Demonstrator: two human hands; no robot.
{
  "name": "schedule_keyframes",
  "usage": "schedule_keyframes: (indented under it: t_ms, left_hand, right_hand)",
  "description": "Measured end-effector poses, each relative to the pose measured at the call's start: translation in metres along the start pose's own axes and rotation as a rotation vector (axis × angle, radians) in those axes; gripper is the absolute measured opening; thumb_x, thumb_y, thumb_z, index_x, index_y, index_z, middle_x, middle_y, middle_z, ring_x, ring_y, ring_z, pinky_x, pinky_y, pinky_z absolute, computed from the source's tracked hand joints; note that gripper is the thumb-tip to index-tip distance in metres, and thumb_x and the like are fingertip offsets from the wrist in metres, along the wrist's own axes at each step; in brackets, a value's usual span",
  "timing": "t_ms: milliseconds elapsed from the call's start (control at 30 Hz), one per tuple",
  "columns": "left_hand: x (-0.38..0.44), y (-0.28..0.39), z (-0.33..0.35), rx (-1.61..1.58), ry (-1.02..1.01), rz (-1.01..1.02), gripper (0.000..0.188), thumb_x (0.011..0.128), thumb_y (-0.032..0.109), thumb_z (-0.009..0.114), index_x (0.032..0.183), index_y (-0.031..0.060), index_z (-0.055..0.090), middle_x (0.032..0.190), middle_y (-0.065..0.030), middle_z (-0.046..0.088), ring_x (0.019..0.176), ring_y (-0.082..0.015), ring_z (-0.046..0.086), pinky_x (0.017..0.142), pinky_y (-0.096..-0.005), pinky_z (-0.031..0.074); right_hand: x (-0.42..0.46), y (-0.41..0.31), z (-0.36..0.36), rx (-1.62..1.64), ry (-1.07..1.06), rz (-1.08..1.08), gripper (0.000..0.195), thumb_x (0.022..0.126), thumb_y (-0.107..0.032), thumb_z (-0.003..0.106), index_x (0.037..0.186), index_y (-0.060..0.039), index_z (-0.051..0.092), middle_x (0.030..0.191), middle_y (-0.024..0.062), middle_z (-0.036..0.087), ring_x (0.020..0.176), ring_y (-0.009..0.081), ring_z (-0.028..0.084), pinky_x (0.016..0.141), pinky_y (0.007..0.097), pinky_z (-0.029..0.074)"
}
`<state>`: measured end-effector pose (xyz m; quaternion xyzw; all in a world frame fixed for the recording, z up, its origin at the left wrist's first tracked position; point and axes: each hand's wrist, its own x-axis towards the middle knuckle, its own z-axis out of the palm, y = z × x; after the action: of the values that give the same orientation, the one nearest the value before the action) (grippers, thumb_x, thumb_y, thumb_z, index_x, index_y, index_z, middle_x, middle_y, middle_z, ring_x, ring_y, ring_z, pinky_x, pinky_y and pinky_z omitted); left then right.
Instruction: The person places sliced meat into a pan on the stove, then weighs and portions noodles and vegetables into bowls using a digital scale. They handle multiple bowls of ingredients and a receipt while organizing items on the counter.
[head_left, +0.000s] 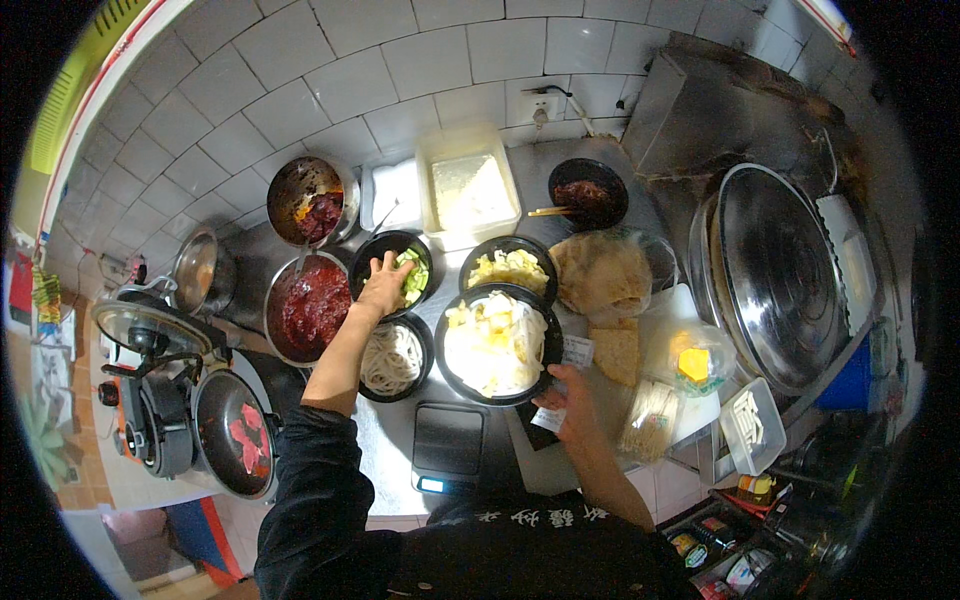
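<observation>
My left hand (384, 289) reaches into a black bowl of chopped green vegetable (415, 277), probably celery. Its fingers are spread over the pieces, and the palm side is hidden. With its thumb at the rim, my right hand (574, 401) grips another black bowl (553, 341) at its lower right. Thick white noodles (480, 367) fill that bowl, topped with pale yellow-white chopped vegetable (499, 319). Printed paper slips (549, 418) are beside the right fingers. Behind it stands a black bowl of chopped cabbage (506, 270). White noodles (391, 358) lie in a bowl below my left wrist.
Left are a pot of red sauce (311, 307), a steel pot (281, 187) and a wok (214, 439). A digital scale (448, 446) sits in front. Behind stand a plastic tub (469, 236) and a dark bowl with chopsticks (589, 195). A large steel lid (780, 277) stands right.
</observation>
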<state>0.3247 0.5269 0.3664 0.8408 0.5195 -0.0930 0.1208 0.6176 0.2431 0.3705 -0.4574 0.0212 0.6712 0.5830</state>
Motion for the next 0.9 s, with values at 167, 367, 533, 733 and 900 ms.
schedule_keyframes:
  t_ms: [167, 367, 533, 733, 900]
  left_hand:
    - [0.006, -0.036, 0.016, -0.165, 0.173, 0.078, 0.062, 0.071, 0.0, 0.073, 0.128, 0.0179, 0.058, 0.132, -0.0206, 0.046, 0.122, -0.0428, 0.047, 0.099, -0.0444, 0.048]
    - [0.01, -0.048, 0.007, -0.497, 0.231, 0.117, 0.038, 0.077, 0.003, 0.075, 0.113, 0.0099, 0.066, 0.11, -0.019, 0.062, 0.098, -0.0344, 0.063, 0.086, -0.04, 0.05]
    - [0.008, -0.056, 0.007, -0.96, 0.13, -0.016, 0.024, 0.083, -0.001, 0.069, 0.105, 0.007, 0.07, 0.095, -0.0033, 0.066, 0.078, -0.0107, 0.058, 0.07, -0.026, 0.049]
    - [-0.013, -0.037, -0.021, -1.345, 0.202, -0.027, 0.022, 0.089, -0.008, 0.062, 0.105, 0.0046, 0.07, 0.092, 0.0027, 0.065, 0.076, -0.006, 0.058, 0.069, -0.0208, 0.05]
    - [-0.064, 0.016, -0.099, -1.292, 0.203, 0.21, 0.026, 0.085, -0.003, 0.063, 0.109, 0.0048, 0.068, 0.1, 0.001, 0.067, 0.084, -0.0077, 0.061, 0.075, -0.0225, 0.051]
  right_hand:
    - [-0.024, -0.016, 0.056, -0.014, 0.11, -0.015, 0.023, 0.081, -0.023, 0.071, 0.093, -0.007, 0.06, 0.079, 0.0045, 0.061, 0.065, 0.0179, 0.061, 0.064, 0.0305, 0.057]
    - [0.003, 0.0, 0.033, 0.113, -0.064, -0.019, 0.019, 0.083, -0.019, 0.071, 0.09, -0.0088, 0.055, 0.064, -0.0008, 0.052, 0.048, 0.0056, 0.04, 0.046, 0.0237, 0.042]
    - [0.004, -0.004, 0.054, 0.142, -0.093, -0.031, 0.016, 0.087, -0.021, 0.065, 0.088, -0.0083, 0.057, 0.06, -0.0024, 0.048, 0.044, 0.0059, 0.037, 0.044, 0.022, 0.038]
    - [0.012, -0.007, 0.069, 0.197, -0.222, 0.034, 0.018, 0.089, -0.023, 0.062, 0.086, -0.0069, 0.056, 0.054, -0.0035, 0.04, 0.042, 0.0066, 0.033, 0.042, 0.0215, 0.033]
    - [0.027, -0.002, 0.074, 0.286, -0.46, 0.047, 0.017, 0.089, -0.022, 0.062, 0.085, -0.0073, 0.055, 0.051, -0.0037, 0.039, 0.041, 0.0065, 0.032, 0.04, 0.0217, 0.028]
